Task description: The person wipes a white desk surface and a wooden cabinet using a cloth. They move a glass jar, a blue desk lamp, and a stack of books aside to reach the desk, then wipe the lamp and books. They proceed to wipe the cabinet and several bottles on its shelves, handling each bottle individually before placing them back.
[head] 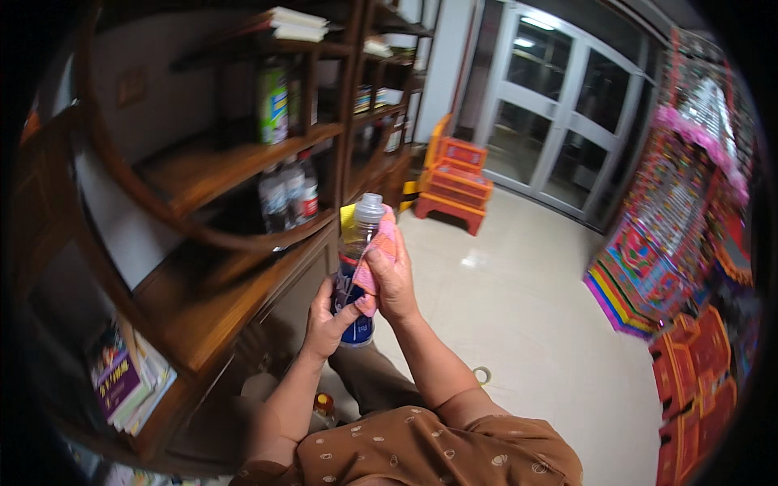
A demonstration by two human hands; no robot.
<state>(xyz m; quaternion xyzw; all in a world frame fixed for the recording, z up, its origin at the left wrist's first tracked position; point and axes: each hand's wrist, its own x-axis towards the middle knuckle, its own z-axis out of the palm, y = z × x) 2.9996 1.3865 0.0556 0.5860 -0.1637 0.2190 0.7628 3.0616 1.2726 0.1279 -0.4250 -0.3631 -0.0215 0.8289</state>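
Note:
A clear plastic bottle (357,333) with a dark blue label is held up, slightly tilted, in front of my body. My left hand (324,321) is wrapped around its lower half. My right hand (396,284) grips a pink and orange cloth (381,243) and presses it against the bottle's right side. The bottle's translucent cap (369,208) sticks up above the cloth. Something yellow (347,220) shows behind the bottle's neck; whether it belongs to the cloth, I cannot tell.
On the left, a curved wooden shelf unit (243,161) bears several bottles (290,193), a green package (273,106) and books (124,379). A red-orange stepped stand (456,185) is near glass doors (547,103). Colourful decorations (662,243) line the right; a tape roll (482,375) lies on the floor.

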